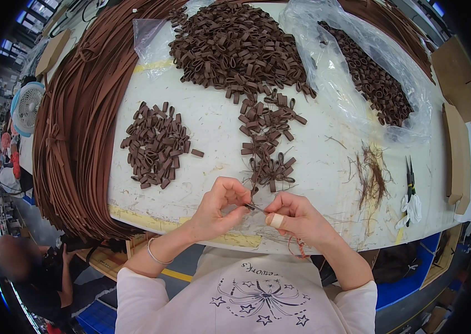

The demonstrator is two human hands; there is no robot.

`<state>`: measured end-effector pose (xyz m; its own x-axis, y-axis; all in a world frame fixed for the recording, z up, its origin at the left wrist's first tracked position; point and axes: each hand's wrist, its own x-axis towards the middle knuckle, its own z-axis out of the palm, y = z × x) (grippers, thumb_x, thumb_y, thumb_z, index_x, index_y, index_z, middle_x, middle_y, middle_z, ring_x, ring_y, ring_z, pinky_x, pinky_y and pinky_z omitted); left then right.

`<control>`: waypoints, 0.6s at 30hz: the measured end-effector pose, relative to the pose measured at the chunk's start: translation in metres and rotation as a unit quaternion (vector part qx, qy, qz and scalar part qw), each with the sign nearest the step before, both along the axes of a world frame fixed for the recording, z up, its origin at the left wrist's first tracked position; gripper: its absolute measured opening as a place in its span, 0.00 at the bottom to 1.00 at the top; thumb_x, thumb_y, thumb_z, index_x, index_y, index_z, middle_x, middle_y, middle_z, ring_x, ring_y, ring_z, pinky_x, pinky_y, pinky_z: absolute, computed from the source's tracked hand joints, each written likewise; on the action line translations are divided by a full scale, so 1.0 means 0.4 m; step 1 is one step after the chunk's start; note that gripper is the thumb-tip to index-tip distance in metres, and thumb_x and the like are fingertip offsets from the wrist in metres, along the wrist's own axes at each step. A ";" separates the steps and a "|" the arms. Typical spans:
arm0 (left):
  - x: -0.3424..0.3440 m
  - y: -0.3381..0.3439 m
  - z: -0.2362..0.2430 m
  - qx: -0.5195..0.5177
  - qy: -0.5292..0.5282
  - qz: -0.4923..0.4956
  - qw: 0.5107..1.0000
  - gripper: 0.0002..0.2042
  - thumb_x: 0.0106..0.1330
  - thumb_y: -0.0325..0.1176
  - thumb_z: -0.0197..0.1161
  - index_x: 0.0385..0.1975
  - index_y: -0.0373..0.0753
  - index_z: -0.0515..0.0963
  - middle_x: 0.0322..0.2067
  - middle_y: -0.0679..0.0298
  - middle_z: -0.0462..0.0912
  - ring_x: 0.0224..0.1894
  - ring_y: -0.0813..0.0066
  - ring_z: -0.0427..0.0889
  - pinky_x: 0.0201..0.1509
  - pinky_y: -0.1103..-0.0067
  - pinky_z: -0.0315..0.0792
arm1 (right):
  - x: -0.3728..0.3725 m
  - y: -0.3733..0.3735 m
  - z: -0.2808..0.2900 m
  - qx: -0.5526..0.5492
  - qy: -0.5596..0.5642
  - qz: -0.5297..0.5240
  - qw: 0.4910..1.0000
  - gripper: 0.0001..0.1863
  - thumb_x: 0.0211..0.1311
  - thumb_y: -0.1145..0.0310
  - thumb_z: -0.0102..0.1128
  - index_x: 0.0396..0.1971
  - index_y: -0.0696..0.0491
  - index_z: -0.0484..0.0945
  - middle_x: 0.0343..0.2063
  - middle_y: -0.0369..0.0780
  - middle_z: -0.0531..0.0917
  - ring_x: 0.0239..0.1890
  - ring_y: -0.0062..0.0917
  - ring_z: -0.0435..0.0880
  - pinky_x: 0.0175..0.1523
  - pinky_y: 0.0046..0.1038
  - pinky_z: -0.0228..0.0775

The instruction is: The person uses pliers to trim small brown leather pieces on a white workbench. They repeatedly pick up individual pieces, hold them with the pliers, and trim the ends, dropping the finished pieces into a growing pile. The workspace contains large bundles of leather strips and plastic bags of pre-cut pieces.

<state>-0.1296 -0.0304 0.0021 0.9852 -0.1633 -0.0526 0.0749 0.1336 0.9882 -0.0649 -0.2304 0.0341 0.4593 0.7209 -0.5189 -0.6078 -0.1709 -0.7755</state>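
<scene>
At the table's near edge my left hand (223, 207) pinches a small dark brown strap loop (250, 206) between thumb and fingertips. My right hand (295, 216) is closed right beside it, its fingertips on a thin dark piece too small to make out. A tan bandage (275, 221) wraps a right-hand digit, and a red cord (298, 246) hangs below that hand. Just beyond my fingers lies a trail of brown loops (269, 133), joined by thin threads. A smaller loop pile (157, 146) sits to the left.
A large heap of loops (235, 47) lies at the back. Long brown straps (77, 133) line the left side. To the right are a clear plastic bag (352, 83) of loops, loose thread scraps (373, 172), white-handled snips (411, 195) and cardboard (455, 156). Another person (35, 278) sits at lower left.
</scene>
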 end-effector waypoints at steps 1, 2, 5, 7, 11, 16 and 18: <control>0.001 -0.002 0.001 -0.010 0.008 0.004 1.000 0.16 0.54 0.17 0.52 0.40 0.36 0.58 0.35 0.61 0.70 0.38 0.79 0.72 0.46 0.79 0.69 | -0.001 0.001 0.001 -0.003 -0.004 -0.006 1.000 0.09 0.55 0.67 0.56 0.30 0.57 0.70 0.20 0.32 0.73 0.20 0.10 0.67 0.25 0.16 0.59; 0.001 -0.005 0.003 -0.020 0.015 0.007 1.000 0.16 0.55 0.17 0.52 0.40 0.36 0.58 0.35 0.62 0.69 0.38 0.79 0.72 0.45 0.79 0.70 | -0.003 0.001 0.001 -0.005 -0.007 -0.012 1.000 0.09 0.55 0.67 0.57 0.30 0.57 0.70 0.20 0.31 0.73 0.20 0.10 0.66 0.26 0.15 0.59; 0.013 -0.018 0.022 -0.088 0.063 0.032 0.994 0.15 0.55 0.16 0.50 0.39 0.37 0.57 0.33 0.63 0.68 0.34 0.81 0.71 0.42 0.81 0.71 | -0.012 -0.012 -0.014 -0.002 -0.019 -0.059 0.998 0.09 0.54 0.69 0.58 0.30 0.57 0.70 0.20 0.31 0.74 0.21 0.09 0.66 0.26 0.14 0.59; 0.024 -0.021 0.033 -0.107 0.104 0.019 0.989 0.15 0.54 0.15 0.50 0.38 0.37 0.57 0.32 0.64 0.67 0.33 0.82 0.71 0.39 0.82 0.71 | -0.022 -0.018 -0.015 -0.005 -0.073 -0.110 0.991 0.09 0.53 0.70 0.58 0.30 0.57 0.70 0.20 0.32 0.75 0.21 0.09 0.66 0.26 0.14 0.58; 0.046 -0.068 0.045 -0.086 0.112 0.003 0.990 0.14 0.54 0.15 0.50 0.37 0.37 0.57 0.31 0.65 0.66 0.32 0.83 0.71 0.35 0.84 0.72 | -0.032 -0.013 0.004 -0.060 -0.235 -0.139 0.960 0.08 0.52 0.73 0.58 0.31 0.57 0.70 0.19 0.32 0.76 0.21 0.08 0.66 0.25 0.12 0.57; 0.100 -0.132 0.049 -0.035 0.091 -0.053 0.994 0.09 0.55 0.17 0.50 0.33 0.34 0.61 0.27 0.66 0.69 0.26 0.84 0.73 0.29 0.84 0.72 | -0.024 -0.027 -0.020 -0.052 -0.257 -0.216 0.940 0.06 0.53 0.75 0.56 0.30 0.58 0.71 0.14 0.31 0.73 0.16 0.07 0.62 0.21 0.12 0.53; 0.133 -0.144 0.059 -0.036 0.101 -0.057 0.993 0.05 0.56 0.19 0.51 0.31 0.33 0.64 0.25 0.65 0.71 0.22 0.82 0.73 0.26 0.84 0.71 | -0.007 -0.050 -0.010 -0.048 -0.206 -0.251 0.945 0.04 0.53 0.75 0.54 0.29 0.57 0.71 0.11 0.30 0.70 0.13 0.07 0.59 0.18 0.13 0.50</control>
